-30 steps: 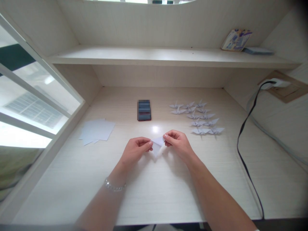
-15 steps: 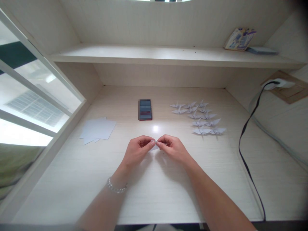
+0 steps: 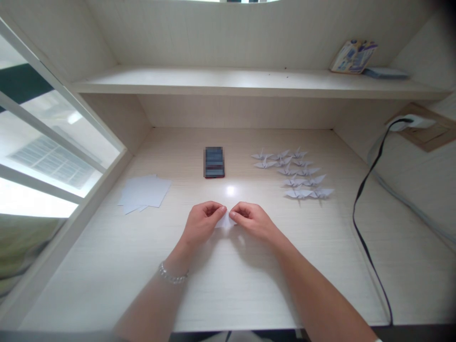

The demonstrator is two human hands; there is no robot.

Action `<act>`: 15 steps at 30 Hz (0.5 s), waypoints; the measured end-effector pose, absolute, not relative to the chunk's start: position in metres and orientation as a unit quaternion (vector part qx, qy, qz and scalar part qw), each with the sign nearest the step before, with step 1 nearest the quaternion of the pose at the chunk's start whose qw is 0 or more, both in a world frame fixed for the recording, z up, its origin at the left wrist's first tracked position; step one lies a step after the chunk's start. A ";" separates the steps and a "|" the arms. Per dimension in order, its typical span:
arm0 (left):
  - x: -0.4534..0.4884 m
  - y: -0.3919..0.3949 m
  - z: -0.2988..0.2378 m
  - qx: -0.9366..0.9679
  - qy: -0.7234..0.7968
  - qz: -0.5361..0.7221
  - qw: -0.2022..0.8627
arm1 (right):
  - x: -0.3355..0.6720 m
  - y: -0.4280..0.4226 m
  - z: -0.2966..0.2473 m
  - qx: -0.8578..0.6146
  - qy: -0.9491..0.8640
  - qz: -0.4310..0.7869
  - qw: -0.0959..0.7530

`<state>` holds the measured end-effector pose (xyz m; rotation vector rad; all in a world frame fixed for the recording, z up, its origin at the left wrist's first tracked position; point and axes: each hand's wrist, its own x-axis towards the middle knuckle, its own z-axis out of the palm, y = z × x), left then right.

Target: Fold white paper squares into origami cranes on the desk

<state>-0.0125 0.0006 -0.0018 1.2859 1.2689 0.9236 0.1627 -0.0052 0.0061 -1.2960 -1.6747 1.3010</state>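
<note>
A small piece of folded white paper [image 3: 225, 221] lies low over the pale wooden desk [image 3: 228, 280], near its middle. My left hand [image 3: 202, 222] pinches the paper's left side with curled fingers; a bracelet circles that wrist. My right hand [image 3: 251, 221] pinches its right side, and the fingertips of both hands almost meet. Most of the paper is hidden between the fingers.
Several folded paper cranes [image 3: 295, 173] stand in rows at the right rear. A phone [image 3: 214, 162] lies behind my hands. A stack of white sheets [image 3: 144, 194] sits at the left. A black cable [image 3: 366, 190] runs down the right side. A packet [image 3: 352, 57] leans on the shelf.
My hands have come together, closing the paper from a spread shape into a small fold, and have sunk slightly toward the desk.
</note>
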 end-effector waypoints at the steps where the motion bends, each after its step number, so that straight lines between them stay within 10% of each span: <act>1: -0.013 0.002 -0.003 0.519 0.535 0.399 0.534 | 0.164 -0.004 0.005 -0.491 -0.625 0.515 0.322; 15: -0.011 0.002 -0.003 0.379 0.510 0.457 0.623 | 0.161 0.005 -0.010 -0.507 -0.446 0.572 0.465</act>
